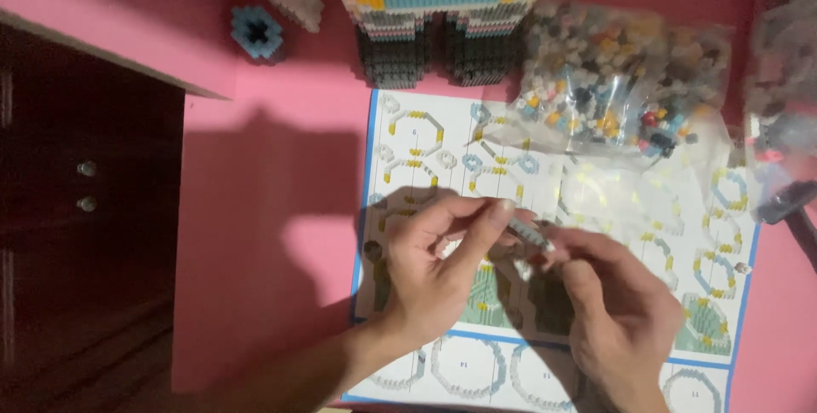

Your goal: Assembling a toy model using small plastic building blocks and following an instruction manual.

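While both hands meet above the instruction sheet [545,209], left hand [438,273] and right hand [617,315] share a narrow fingertip grip on a small grey brick piece [529,233]. Best pressed squarely, low over the pink surface [272,209], lest it drop.

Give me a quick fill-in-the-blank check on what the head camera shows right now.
1. Both hands, left hand and right hand, pinch a small strip of bricks above the ____ sheet.
2. The table top is coloured ____.
3. The loose bricks lie in a clear ____ bag.
4. The tall brick model stands at the sheet's ____ edge.

Missing words: instruction; pink; plastic; far
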